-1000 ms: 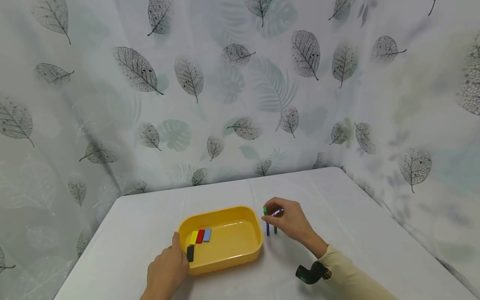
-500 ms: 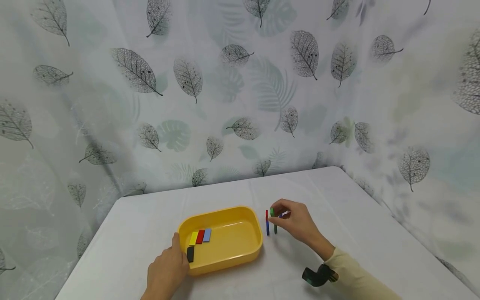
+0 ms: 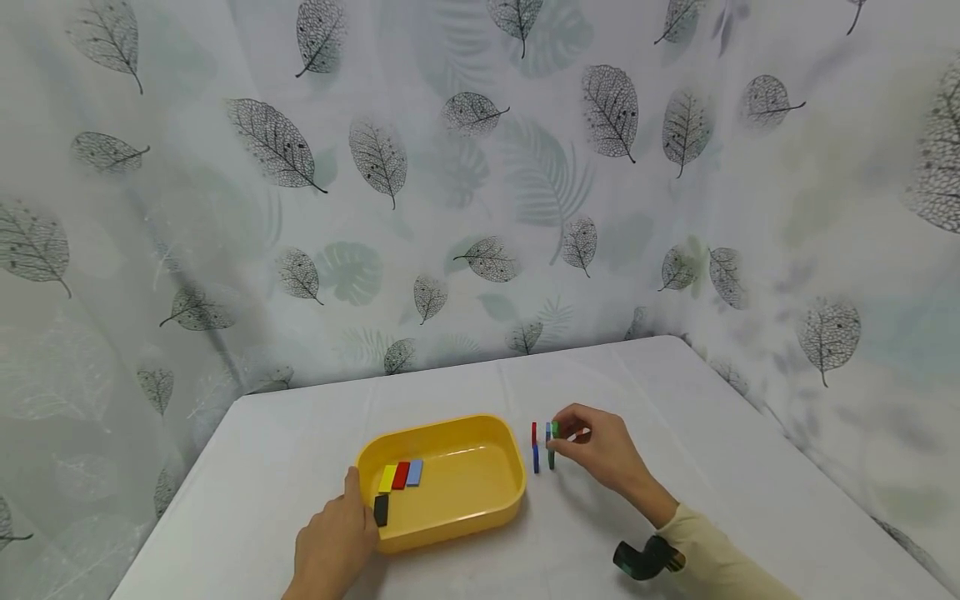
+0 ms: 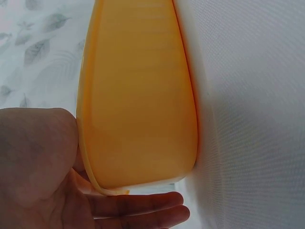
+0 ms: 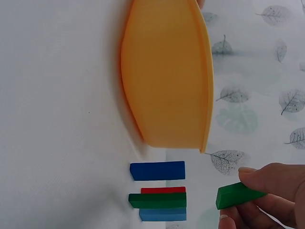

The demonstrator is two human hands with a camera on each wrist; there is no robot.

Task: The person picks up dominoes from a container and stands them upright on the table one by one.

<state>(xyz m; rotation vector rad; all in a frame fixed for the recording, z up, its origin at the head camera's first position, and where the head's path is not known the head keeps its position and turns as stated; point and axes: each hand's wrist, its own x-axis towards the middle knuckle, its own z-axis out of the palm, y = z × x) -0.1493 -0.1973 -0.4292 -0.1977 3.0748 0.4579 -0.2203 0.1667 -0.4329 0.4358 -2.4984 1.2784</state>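
My right hand (image 3: 596, 442) pinches a plain green domino block (image 5: 238, 194) between thumb and fingers, off the table. Just left of it and below stand several upright dominoes: a blue one (image 5: 157, 171), a red one (image 5: 163, 190), a dark green one (image 5: 157, 201) and a light blue one (image 5: 163, 215). In the head view, the held block overlaps the light blue domino (image 3: 548, 429). My left hand (image 3: 335, 533) holds the near left corner of a yellow tray (image 3: 450, 529), with two fingers extending past the tray's end in the left wrist view.
Inside the tray lie a yellow domino (image 3: 387, 477), a red domino (image 3: 401, 475), a light blue domino (image 3: 415, 472) and a black domino (image 3: 381, 509). A white cloth covers the table (image 3: 300, 433). A leaf-printed curtain (image 3: 465, 208) hangs behind and at both sides.
My right hand has moved right and slightly nearer with the green domino, leaving the standing red and light blue dominoes in sight. The left hand and tray stay put.
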